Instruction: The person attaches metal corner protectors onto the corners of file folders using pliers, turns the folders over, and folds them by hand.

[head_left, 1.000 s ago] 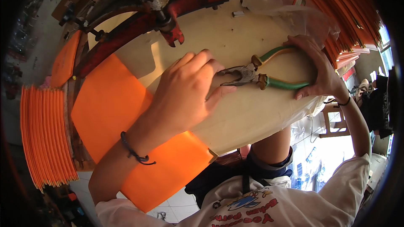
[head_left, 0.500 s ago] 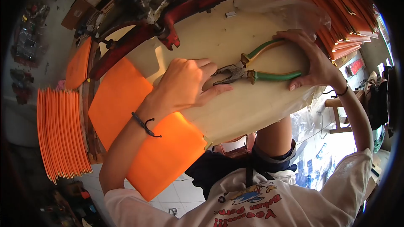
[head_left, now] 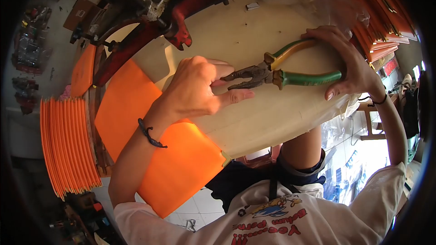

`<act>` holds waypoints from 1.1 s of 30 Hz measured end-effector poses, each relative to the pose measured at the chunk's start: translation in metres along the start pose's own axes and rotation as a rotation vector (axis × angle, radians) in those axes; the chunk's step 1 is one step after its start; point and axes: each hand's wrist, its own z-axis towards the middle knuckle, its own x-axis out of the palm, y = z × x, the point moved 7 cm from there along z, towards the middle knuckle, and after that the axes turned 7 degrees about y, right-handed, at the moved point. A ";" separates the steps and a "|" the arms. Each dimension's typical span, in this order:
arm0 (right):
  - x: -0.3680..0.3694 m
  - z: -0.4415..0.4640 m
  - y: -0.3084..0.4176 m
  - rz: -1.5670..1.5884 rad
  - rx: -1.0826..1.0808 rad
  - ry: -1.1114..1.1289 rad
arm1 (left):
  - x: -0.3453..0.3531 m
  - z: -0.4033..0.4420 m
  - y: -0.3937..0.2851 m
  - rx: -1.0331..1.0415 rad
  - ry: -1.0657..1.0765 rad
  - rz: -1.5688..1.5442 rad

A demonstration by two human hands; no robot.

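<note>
My right hand [head_left: 352, 66] holds a pair of combination pliers [head_left: 256, 76] with green and yellow handles. Its fingers reach around the upper handle and the thumb lies near the end of the lower one. The jaws point left and are parted. At the jaw tips is my left hand [head_left: 193, 88], its fingers curled and its thumb stretched out below the jaws. Whatever the left fingers pinch, if anything, is hidden. Under the left forearm lie orange folders [head_left: 181, 161], one with a metal corner at its edge.
The hands are over a pale tabletop [head_left: 250, 122]. A red and black metal machine [head_left: 181, 13] stands across its far side. Orange folders are stacked at the left [head_left: 68, 145] and far right [head_left: 368, 9]. Clear plastic wrap [head_left: 313, 4] lies at the back.
The pliers' handles and my right hand have shifted slightly right. The jaws stay beside my left fingers, and my left hand has barely moved. The whole view has also shifted a little.
</note>
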 end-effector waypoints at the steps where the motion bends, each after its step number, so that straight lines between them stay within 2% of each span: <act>1: 0.000 0.000 0.000 -0.004 -0.007 0.000 | 0.001 0.000 0.002 0.005 -0.010 -0.025; 33: 0.000 0.001 -0.001 0.003 -0.030 0.026 | -0.001 -0.001 -0.007 0.013 0.036 -0.087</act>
